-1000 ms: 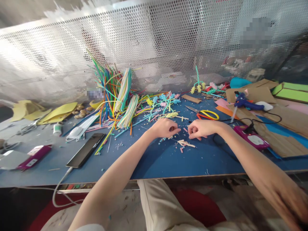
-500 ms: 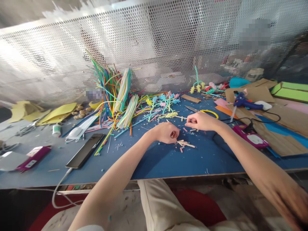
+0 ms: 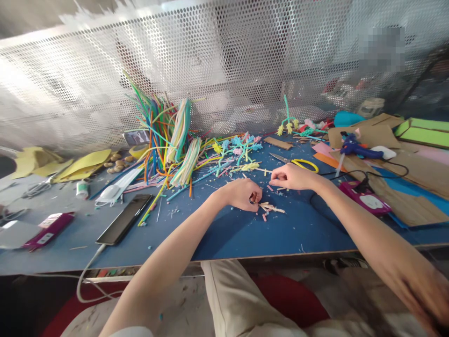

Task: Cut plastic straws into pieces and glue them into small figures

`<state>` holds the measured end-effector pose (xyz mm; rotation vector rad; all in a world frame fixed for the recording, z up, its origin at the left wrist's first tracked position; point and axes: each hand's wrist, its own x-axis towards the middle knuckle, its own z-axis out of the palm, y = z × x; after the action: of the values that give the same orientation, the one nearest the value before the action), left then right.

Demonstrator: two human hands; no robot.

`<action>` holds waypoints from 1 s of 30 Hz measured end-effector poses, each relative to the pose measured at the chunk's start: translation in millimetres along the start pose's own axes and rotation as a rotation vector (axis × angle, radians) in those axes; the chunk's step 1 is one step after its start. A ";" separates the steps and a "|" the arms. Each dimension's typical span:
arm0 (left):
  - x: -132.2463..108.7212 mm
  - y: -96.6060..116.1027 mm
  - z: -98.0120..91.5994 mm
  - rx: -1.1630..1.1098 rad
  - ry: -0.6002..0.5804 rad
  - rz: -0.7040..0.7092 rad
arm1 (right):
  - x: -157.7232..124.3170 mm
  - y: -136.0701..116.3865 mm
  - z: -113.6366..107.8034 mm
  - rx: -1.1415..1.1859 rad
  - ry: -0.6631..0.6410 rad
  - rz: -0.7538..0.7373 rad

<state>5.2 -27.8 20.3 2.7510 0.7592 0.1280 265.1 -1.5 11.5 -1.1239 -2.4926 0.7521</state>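
Note:
My left hand rests on the blue table with its fingers curled in a loose fist, right beside a small heap of cut stick pieces. What the fist holds is hidden. My right hand lies a little farther back, fingers pinched together over small scraps, close to the yellow-handled scissors. I cannot make out what the pinch holds.
A bundle of coloured sticks leans on the perforated metal screen. A phone with a cable lies left. A blue glue gun, a purple device and cardboard sheets lie right. Yellow foam sheets sit far left.
My right hand moved back and up from beside the left hand toward the scissors. My left hand slid slightly toward the heap of cut pieces.

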 end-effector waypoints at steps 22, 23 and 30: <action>6.0 -21.8 5.0 0.382 0.594 -0.157 | 4.8 9.1 -2.6 -0.021 0.396 0.033; 6.0 -21.3 5.0 0.386 0.615 -0.176 | 4.4 8.5 -2.7 -0.016 0.398 0.049; 5.7 -19.5 3.2 0.401 0.705 -0.278 | 4.4 5.5 -0.1 -0.037 0.462 -0.010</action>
<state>1.0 -9.7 11.6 2.9171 1.4691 1.0219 265.6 4.9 8.6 -1.1434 -2.1266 0.3867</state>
